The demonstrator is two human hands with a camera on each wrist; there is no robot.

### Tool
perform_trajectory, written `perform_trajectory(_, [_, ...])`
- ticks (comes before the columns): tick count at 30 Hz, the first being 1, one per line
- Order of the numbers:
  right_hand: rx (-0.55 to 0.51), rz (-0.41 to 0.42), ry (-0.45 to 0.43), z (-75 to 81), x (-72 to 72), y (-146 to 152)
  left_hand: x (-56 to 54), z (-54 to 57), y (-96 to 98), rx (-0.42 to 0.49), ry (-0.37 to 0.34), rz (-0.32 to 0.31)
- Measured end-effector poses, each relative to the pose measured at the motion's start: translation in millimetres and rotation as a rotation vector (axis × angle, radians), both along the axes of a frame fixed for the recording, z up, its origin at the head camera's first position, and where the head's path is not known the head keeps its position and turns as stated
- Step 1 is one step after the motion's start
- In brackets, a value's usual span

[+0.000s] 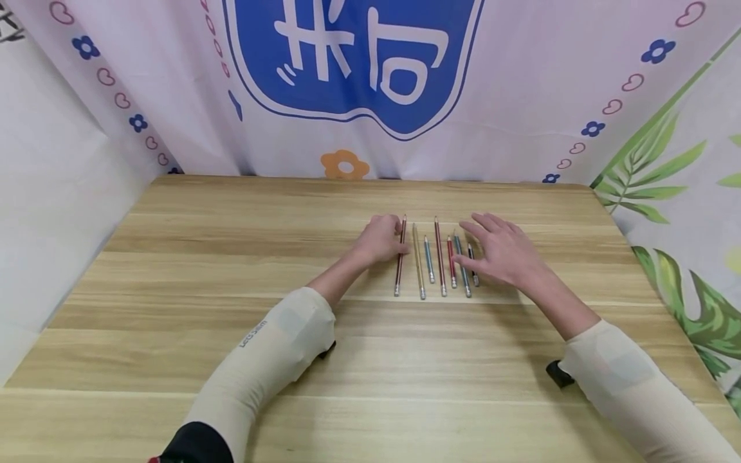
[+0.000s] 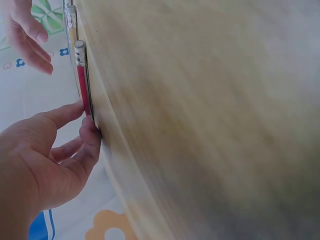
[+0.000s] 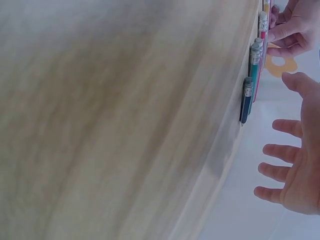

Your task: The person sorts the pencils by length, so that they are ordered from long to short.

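Several pencils lie side by side in a row on the wooden table, eraser ends toward me. With thumb and fingers, my left hand (image 1: 379, 240) pinches the leftmost dark red pencil (image 1: 397, 276); the left wrist view shows this red pencil (image 2: 81, 82) between the fingertips. To its right are a yellow pencil (image 1: 419, 263), a short light-blue pencil (image 1: 428, 260) and another long dark red pencil (image 1: 440, 260). Further right come a short red pencil (image 1: 452, 263), a long blue pencil (image 1: 466, 276) and a short dark pencil (image 3: 245, 105). My right hand (image 1: 509, 251) hovers with spread fingers beside the row's right end, holding nothing.
The wooden table (image 1: 370, 360) extends around the pencils on all sides. Behind its far edge hangs a printed cloth (image 1: 278, 145) with a blue emblem, and a leaf-patterned cloth (image 1: 654, 193) is at the right.
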State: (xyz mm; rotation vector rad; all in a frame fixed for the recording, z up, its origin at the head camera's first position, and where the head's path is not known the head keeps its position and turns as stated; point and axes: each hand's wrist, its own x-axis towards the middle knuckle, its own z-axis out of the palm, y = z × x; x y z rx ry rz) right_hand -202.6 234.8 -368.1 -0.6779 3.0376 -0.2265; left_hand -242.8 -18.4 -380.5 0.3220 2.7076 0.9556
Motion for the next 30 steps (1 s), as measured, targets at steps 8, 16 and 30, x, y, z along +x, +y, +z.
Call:
perform_trajectory(8, [-0.019, 0.021, 0.016, -0.6, -0.5, -4, 0.4, 2.3, -2.0, 0.072, -0.034, 0.01])
perform_trajectory(16, [-0.026, 0.034, 0.018, -3.1, -2.3, -8, 0.1, 4.7, -1.2, 0.061, -0.054, 0.031])
perform_trajectory(30, [-0.024, 0.014, -0.024, -4.4, -4.0, -15, 1.1, 7.4, 0.1, 0.066, -0.097, 0.048])
